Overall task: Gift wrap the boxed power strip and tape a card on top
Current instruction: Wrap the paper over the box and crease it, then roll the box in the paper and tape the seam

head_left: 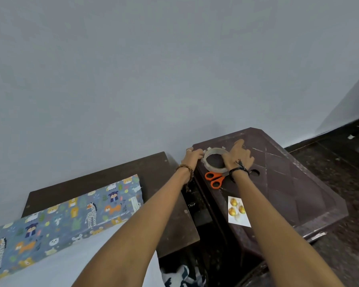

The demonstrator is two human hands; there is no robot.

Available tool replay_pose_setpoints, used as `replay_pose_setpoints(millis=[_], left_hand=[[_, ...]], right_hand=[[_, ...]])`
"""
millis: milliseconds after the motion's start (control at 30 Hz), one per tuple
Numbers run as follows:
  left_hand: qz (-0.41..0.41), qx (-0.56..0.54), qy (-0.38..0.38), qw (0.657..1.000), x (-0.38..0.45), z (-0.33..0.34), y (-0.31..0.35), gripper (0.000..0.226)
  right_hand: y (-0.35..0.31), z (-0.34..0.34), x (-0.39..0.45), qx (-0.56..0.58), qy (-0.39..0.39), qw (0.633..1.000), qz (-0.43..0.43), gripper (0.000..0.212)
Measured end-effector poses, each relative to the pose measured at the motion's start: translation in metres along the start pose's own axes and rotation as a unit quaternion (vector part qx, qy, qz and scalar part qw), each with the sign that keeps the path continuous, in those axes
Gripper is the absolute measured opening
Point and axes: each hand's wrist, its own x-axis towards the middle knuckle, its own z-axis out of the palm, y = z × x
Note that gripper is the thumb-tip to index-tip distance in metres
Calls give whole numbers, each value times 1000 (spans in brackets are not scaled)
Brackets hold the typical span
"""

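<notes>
A long box partly covered in blue animal-print wrapping paper (66,216) lies on the dark table (160,175) at the lower left, the paper's white underside spread in front of it. On the brown plastic stool (298,183) to the right stands a clear tape roll (212,158) with small cut tape pieces stuck round its rim. My left hand (190,157) grips the roll's left edge. My right hand (239,155) holds its right edge, index finger stretched out. A card (237,211) printed with gold baubles lies nearer me on the stool.
Orange-handled scissors (215,179) lie on the stool just below the tape roll, their blades hidden under my right wrist. A plain grey wall stands right behind the table and the stool. Dark speckled floor (340,255) runs along the right. A gap separates table and stool.
</notes>
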Motion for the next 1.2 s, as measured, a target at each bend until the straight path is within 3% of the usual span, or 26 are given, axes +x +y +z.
replay_pose_setpoints(millis=[133,267,333,433,567,667,767,867,967,1067,1200], left_hand=[[31,-105,35,993,-4,-2,-3,80],[101,-177,109,973,-1,-32,-15,46],[109,-173,152,967,-4,-58,-25,46],[89,-30,202,975,0,-97,-40,63],[48,222,225,947,-1,-131,-52,63],[54,280,216,934,-11,-136,-50,66],[109,368,236,893,-21,-128,-46,62],[176,450,209,850,-30,-104,-46,53],[244,486,137,828,-40,-71,-47,48],[264,512,36,817,-45,-36,-57,49],[238,520,3,820,-46,-14,-74,52]], right_hand=[[-16,-11,-13,22,44,998,-28,49],[-44,-16,-43,80,-72,994,-32,20],[-68,-4,-51,58,-51,994,-74,47],[-96,28,-69,36,-89,987,-125,71],[-104,69,-90,7,-122,984,-133,65],[-107,79,-94,20,-132,984,-117,60],[-106,68,-94,12,-108,985,-131,60],[-89,39,-89,-38,-14,991,-126,41],[-57,18,-83,-91,55,993,-59,30],[-35,14,-86,-132,-6,991,-1,36],[-28,13,-96,-123,-31,992,-23,31]])
